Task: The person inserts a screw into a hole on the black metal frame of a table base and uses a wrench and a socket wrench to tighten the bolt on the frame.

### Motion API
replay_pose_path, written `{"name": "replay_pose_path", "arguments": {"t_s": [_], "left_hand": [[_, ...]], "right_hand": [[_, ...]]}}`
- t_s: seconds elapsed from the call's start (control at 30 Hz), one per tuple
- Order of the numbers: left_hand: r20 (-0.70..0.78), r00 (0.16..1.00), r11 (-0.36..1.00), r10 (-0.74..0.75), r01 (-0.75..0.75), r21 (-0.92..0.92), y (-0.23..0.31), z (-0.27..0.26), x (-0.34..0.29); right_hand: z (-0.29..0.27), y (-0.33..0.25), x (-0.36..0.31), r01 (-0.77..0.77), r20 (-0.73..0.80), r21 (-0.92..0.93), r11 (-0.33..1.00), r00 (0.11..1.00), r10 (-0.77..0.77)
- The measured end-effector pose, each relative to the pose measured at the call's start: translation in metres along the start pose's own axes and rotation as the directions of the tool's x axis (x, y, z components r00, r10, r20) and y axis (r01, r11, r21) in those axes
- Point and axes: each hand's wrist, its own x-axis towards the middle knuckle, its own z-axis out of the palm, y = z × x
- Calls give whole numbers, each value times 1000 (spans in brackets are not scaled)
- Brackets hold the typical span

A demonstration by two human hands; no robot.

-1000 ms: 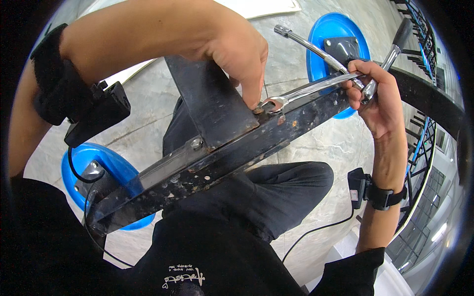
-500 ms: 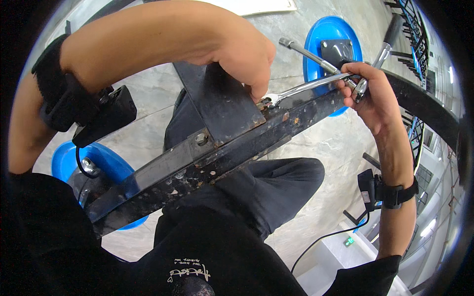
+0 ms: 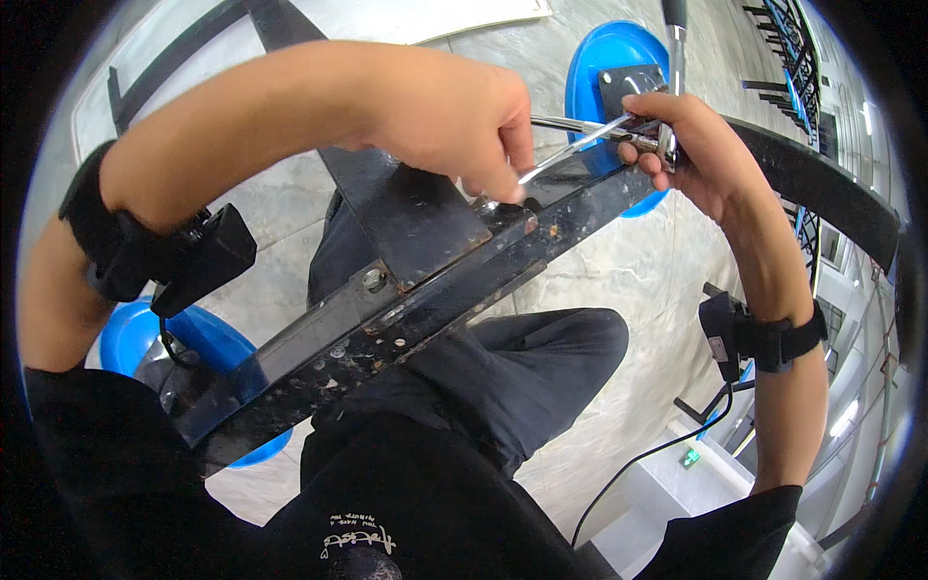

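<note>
A long black steel beam (image 3: 319, 372) runs slantwise in front of me, with a black plate bracket (image 3: 411, 232) standing on it. At the bracket's far right corner, my left hand (image 3: 474, 135) has its fingertips closed on the head of a chrome wrench (image 3: 577, 150); they partly cover that head and whatever it sits on. My right hand (image 3: 701, 145) grips the wrench's other end together with a ratchet (image 3: 677, 63) that has a dark handle and a long extension. Near the bracket's left corner, a bolt head (image 3: 375, 280) shows on the beam.
Blue round-edged pieces (image 3: 590, 72) with dark plates are at the beam's far right end, and another blue piece (image 3: 126, 333) at its near left end. A curved black bar (image 3: 812, 179) extends to the right. My legs (image 3: 551, 377) are under the beam. Racks (image 3: 797, 77) stand farther right.
My left fingers have shifted from beside the wrench head to over it. My right hand has moved slightly left, and the ratchet's handle has swung more upright.
</note>
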Motion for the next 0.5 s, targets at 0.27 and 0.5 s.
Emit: {"name": "replay_pose_path", "arguments": {"t_s": [0.27, 0.5], "left_hand": [[5, 998, 997, -65, 65, -43, 3, 3, 11], [-121, 976, 974, -182, 162, -157, 11, 14, 7]], "right_hand": [[-12, 6, -22, 194, -37, -257, 947, 977, -211], [-13, 47, -84, 301, -170, -62, 952, 936, -307]]}}
